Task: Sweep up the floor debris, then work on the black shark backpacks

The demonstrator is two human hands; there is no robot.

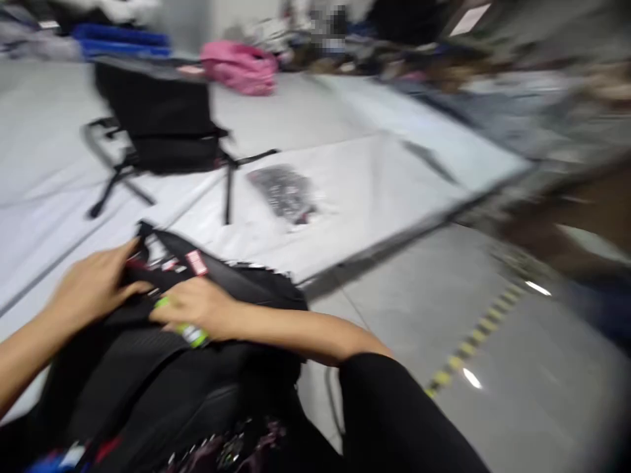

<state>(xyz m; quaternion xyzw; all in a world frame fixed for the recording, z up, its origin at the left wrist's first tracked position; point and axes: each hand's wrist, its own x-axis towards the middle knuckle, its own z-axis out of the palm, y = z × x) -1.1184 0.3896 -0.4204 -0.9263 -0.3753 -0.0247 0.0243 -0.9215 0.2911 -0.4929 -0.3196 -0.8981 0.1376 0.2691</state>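
Across my lap lies a black fabric bag (148,368), its upper part folded toward the table, with a red-and-white tag (196,263) near the top edge. My left hand (98,284) is closed around the bag's upper left edge, thumb toward the middle. Beside it, my right hand (200,307) wraps round a small bright green item (194,335) with a pale patch, held against the bag. Most of that item is hidden by the fingers, and blur keeps its kind unclear. Dark sequin-like trim (227,450) shows at the bottom.
Another black bag with straps (158,112) sits on the white-covered table (365,177). Near it lies a clear packet of dark bits (283,190). A pink bag (239,66) and a blue crate (121,41) are farther back. Yellow-black tape (473,345) marks the grey floor.
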